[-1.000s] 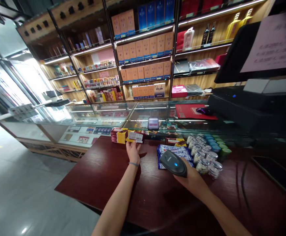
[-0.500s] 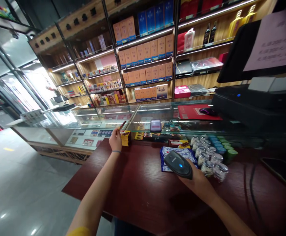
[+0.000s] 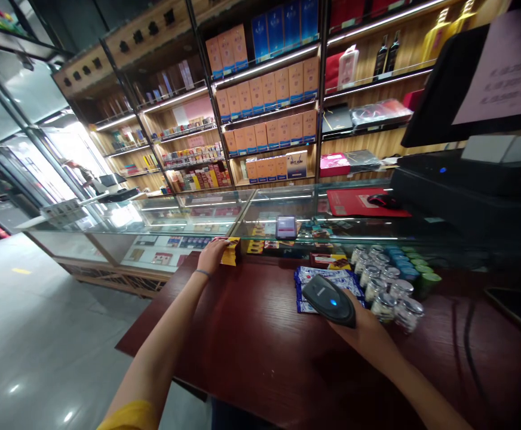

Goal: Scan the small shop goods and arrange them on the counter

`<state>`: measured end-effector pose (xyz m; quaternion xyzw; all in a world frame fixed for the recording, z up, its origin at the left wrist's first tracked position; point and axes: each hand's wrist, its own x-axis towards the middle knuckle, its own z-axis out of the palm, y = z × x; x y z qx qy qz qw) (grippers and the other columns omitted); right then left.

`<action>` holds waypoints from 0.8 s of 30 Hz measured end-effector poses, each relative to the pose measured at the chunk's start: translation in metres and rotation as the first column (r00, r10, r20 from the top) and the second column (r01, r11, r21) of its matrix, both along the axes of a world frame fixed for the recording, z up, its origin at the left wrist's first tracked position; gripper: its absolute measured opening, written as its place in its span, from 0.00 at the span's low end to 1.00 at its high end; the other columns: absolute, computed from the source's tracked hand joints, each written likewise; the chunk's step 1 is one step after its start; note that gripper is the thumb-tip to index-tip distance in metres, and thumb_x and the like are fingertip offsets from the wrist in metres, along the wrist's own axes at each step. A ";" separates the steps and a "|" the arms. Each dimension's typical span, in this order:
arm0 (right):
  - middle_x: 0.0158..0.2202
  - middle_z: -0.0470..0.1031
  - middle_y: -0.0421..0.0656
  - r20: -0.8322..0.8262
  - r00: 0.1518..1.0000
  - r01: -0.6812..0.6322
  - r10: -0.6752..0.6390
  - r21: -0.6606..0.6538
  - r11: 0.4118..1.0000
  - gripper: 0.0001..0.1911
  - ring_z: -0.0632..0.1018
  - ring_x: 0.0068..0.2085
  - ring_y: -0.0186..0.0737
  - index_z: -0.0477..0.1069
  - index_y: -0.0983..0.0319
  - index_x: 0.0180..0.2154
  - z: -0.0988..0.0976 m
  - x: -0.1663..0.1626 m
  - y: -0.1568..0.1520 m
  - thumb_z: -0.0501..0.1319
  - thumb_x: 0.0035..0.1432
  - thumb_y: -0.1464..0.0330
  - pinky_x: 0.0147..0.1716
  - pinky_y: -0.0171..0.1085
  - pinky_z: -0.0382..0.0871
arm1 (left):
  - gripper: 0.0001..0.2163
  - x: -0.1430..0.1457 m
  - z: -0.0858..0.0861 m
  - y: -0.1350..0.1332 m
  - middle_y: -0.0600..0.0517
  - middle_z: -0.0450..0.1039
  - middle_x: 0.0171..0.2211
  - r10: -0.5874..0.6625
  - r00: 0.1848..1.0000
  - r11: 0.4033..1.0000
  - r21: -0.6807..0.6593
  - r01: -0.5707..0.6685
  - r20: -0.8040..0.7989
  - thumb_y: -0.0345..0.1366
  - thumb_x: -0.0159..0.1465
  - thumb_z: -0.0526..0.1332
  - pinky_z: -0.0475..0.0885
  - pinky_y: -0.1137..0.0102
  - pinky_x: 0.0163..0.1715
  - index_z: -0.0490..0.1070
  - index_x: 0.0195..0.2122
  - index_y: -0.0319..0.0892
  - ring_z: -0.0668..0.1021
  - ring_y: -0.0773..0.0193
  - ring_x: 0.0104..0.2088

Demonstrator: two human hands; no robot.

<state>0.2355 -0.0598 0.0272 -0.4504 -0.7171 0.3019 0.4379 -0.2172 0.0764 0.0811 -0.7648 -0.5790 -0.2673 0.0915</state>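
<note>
My left hand (image 3: 211, 255) is at a stack of yellow snack packets (image 3: 230, 253) by the counter's far edge, its fingers closed on the top dark-and-yellow packet. The fingertips are partly hidden. My right hand (image 3: 362, 319) is wrapped round a black barcode scanner (image 3: 327, 298) with a lit blue spot, its nose pointing left. Beneath and behind the scanner lie blue-and-white packets (image 3: 306, 276). Just to the right stand several clear jars with silver lids (image 3: 383, 306).
Teal and green containers (image 3: 428, 282) stand beyond the jars. A small display (image 3: 286, 227) sits on the glass case (image 3: 251, 209). A mouse (image 3: 382, 201) rests on a red folder (image 3: 345, 202). A monitor (image 3: 440, 89) rises at the right. Boxed goods fill the back shelves.
My left hand has lowered the thin packet it held upright down onto the yellow stack. My right hand keeps hold of the scanner, and the view has shifted slightly.
</note>
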 end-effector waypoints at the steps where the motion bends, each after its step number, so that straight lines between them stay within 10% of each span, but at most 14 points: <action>1: 0.46 0.83 0.45 0.006 1.000 -0.001 0.001 0.004 1.000 0.25 0.83 0.47 0.49 0.67 0.59 0.57 0.000 0.000 0.000 0.63 0.58 0.65 0.42 0.38 0.74 | 0.14 -0.003 -0.001 0.003 0.47 0.79 0.54 -0.014 1.000 1.000 -0.002 0.014 -0.018 0.30 0.71 0.56 0.70 0.60 0.62 0.76 0.53 0.49 0.78 0.57 0.57; 24: 0.45 0.83 0.43 -0.095 0.993 0.055 -0.063 -0.092 0.994 0.22 0.82 0.43 0.47 0.70 0.57 0.52 0.018 0.009 0.002 0.67 0.57 0.62 0.41 0.39 0.74 | 0.19 -0.005 -0.005 0.016 0.42 0.73 0.58 -0.006 0.999 0.999 0.054 0.005 0.034 0.33 0.62 0.67 0.68 0.49 0.63 0.74 0.56 0.46 0.74 0.47 0.61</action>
